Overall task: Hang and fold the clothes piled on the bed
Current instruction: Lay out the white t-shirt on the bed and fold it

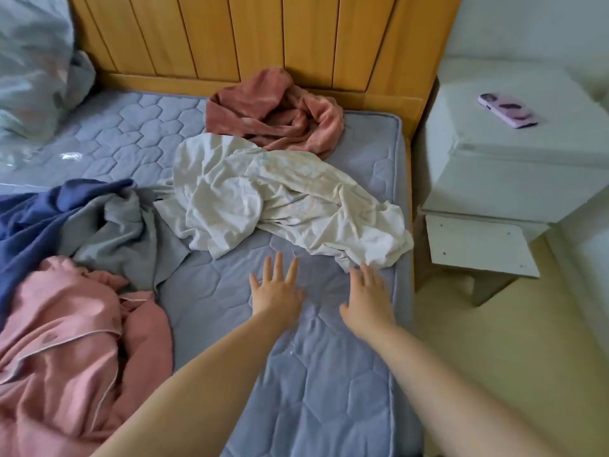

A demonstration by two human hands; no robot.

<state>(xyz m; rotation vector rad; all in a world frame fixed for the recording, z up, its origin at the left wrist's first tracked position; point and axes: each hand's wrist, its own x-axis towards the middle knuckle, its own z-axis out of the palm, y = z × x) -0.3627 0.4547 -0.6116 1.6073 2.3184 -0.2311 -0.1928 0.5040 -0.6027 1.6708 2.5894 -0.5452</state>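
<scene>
- Clothes lie loose on the bed (316, 374), a blue-grey quilted mattress against a wooden headboard (263, 37).
- Crumpled white garment (263, 196) sits in the middle, reaching toward the bed's right edge.
- Rust-pink garment (276, 110) is bunched just behind the white one, up against the headboard.
- Dark blue garment (36, 219) and grey garment (122, 232) overlap on the left, touching the white one's left edge.
- Pink satin garment (66, 351) with pale piping is heaped at the near left, against the grey one.
- Left hand (276, 288) is stretched over bare mattress, fingers straight and spread, palm down, holding nothing; whether it touches the mattress is unclear.
- Right hand (367, 300) reaches palm down with relaxed, straight fingers, its tips at the near hem of the white garment, gripping nothing.
- Pale bedding bundle (33, 61) fills the far left corner.
- White nightstand (514, 179) stands right of the bed, with a lilac phone (507, 110) lying on top.
</scene>
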